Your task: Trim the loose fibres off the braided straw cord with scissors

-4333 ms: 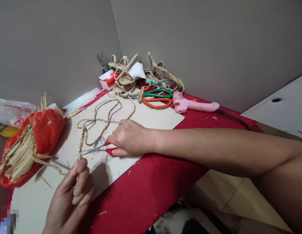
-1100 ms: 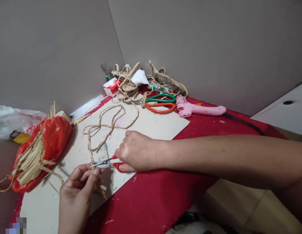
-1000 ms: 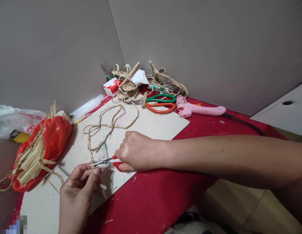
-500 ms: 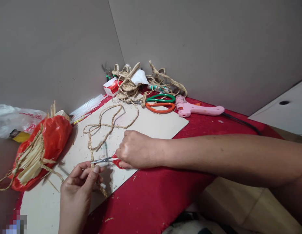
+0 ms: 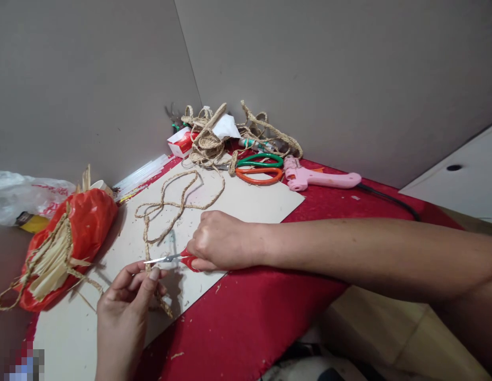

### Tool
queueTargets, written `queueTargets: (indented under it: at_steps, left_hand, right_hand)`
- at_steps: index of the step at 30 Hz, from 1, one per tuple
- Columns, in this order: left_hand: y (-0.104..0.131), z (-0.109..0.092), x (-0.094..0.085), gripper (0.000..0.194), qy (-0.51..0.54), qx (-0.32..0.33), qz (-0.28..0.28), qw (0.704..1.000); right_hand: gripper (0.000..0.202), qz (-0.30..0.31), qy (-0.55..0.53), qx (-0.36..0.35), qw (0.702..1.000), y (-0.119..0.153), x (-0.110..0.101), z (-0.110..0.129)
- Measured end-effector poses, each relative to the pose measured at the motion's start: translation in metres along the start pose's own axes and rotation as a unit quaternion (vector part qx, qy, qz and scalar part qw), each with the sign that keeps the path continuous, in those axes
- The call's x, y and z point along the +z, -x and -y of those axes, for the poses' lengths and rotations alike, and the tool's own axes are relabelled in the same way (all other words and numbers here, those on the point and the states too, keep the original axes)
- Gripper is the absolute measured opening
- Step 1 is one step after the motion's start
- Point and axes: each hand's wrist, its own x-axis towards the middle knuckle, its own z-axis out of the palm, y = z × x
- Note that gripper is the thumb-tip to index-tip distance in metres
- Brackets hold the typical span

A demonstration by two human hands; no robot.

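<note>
My left hand (image 5: 129, 296) pinches a braided straw cord (image 5: 147, 238) between thumb and fingers, and a short end of it hangs below the fingers. From there the cord runs up in loose loops over a pale board (image 5: 254, 201). In my right hand (image 5: 218, 241) is a small pair of scissors (image 5: 185, 259) with red handles. Their blades reach left across the cord just above my left fingertips and look nearly closed. Whether the cord lies between the blades or behind them I cannot tell.
At the back lie a heap of braided cord (image 5: 208, 148), large scissors with green and orange handles (image 5: 260, 175) and a pink glue gun (image 5: 325, 179) with a black cable. On the left, a red plastic bag (image 5: 93, 217) carries straw strips. Clear sticks (image 5: 145, 174) rest along the wall.
The scissor blades look more closed and lie across the cord at a slightly different angle. Both hands stay almost in place, and the view has shifted a little.
</note>
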Motion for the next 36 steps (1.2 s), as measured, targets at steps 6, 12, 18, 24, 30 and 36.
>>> queueTargets:
  at_steps: [6, 12, 18, 24, 30, 36]
  left_hand:
    - [0.006, 0.006, 0.004, 0.026, -0.047, 0.105, 0.003, 0.993]
    - [0.013, 0.014, 0.012, 0.014, -0.130, 0.224, 0.064, 0.964]
    - [0.017, 0.006, 0.003, 0.014, -0.159, 0.275, 0.060, 0.946]
    - [0.003, -0.010, -0.015, 0.016, -0.210, 0.306, 0.058, 0.927]
    - [-0.033, -0.057, -0.082, 0.010, -0.305, 0.313, -0.063, 0.897]
    - [-0.074, -0.122, -0.173, 0.017, -0.350, 0.268, -0.213, 0.872]
  right_hand:
    - [0.031, -0.101, -0.426, 0.145, 0.887, -0.008, 0.012, -0.002]
    - [0.038, -0.059, -0.782, 0.189, 0.591, -0.029, 0.009, 0.032]
    - [0.030, -0.126, -0.850, 0.202, 0.470, -0.050, -0.023, 0.059]
    - [0.035, -0.213, -0.817, 0.133, 0.519, -0.063, -0.091, 0.049]
    - [0.037, -0.379, -0.734, 0.079, 0.558, -0.043, -0.162, 0.013]
    - [0.037, -0.399, -0.732, 0.134, 0.535, -0.028, -0.137, -0.017]
